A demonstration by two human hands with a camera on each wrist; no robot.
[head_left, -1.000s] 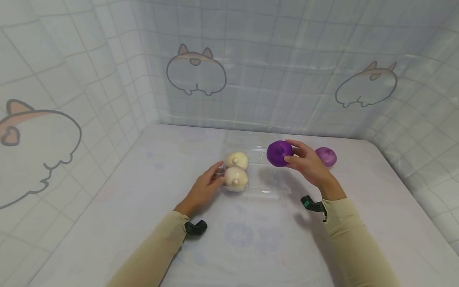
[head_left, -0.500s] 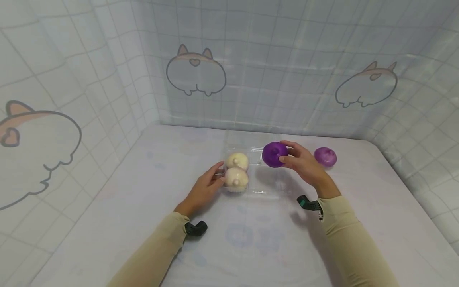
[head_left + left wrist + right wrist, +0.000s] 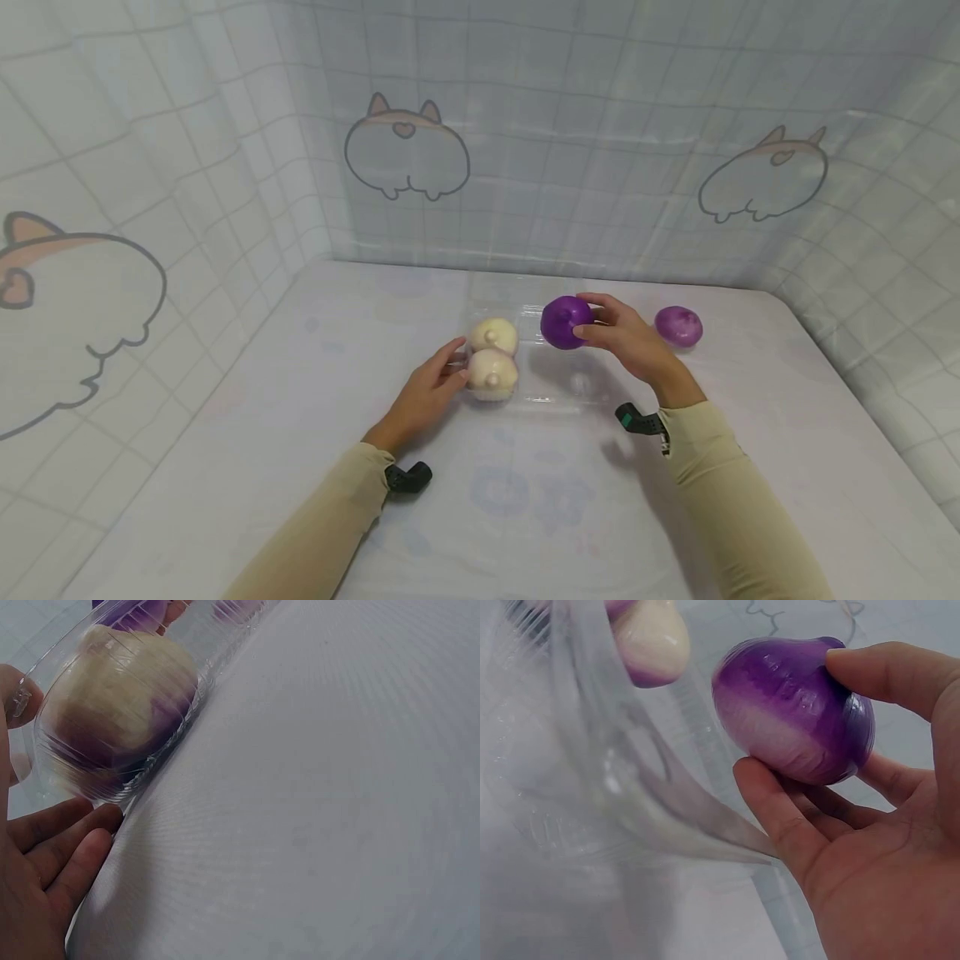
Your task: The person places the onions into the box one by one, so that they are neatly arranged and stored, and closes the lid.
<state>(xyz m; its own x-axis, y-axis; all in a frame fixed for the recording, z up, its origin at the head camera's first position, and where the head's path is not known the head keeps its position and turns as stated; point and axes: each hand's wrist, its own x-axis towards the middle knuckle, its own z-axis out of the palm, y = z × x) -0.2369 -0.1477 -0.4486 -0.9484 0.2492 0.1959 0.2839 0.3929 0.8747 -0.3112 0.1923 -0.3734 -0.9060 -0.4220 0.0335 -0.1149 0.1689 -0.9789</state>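
My right hand point(image 3: 625, 340) holds a dark purple onion point(image 3: 566, 322) between thumb and fingers, raised over a clear plastic container point(image 3: 551, 398). A pale streak shows on its side point(image 3: 780, 735) in the right wrist view. My left hand point(image 3: 422, 397) grips the container's left edge. In the left wrist view, the thumb lies behind the clear rim and the fingertips point(image 3: 94, 844) meet the lower wall. Two cream onions with purple undersides sit in the container's left half, a far one point(image 3: 495, 335) and a near one point(image 3: 492, 372).
Another purple onion point(image 3: 678, 326) lies on the table point(image 3: 360, 358) to the right of the container. Behind the container's tray is its flat transparent lid point(image 3: 525, 290). Tile-patterned cloth point(image 3: 585, 167) walls in the table at the back and sides.
My right hand has moved a short way left with the purple onion, farther over the container. The left hand and the cream onions have stayed in place.
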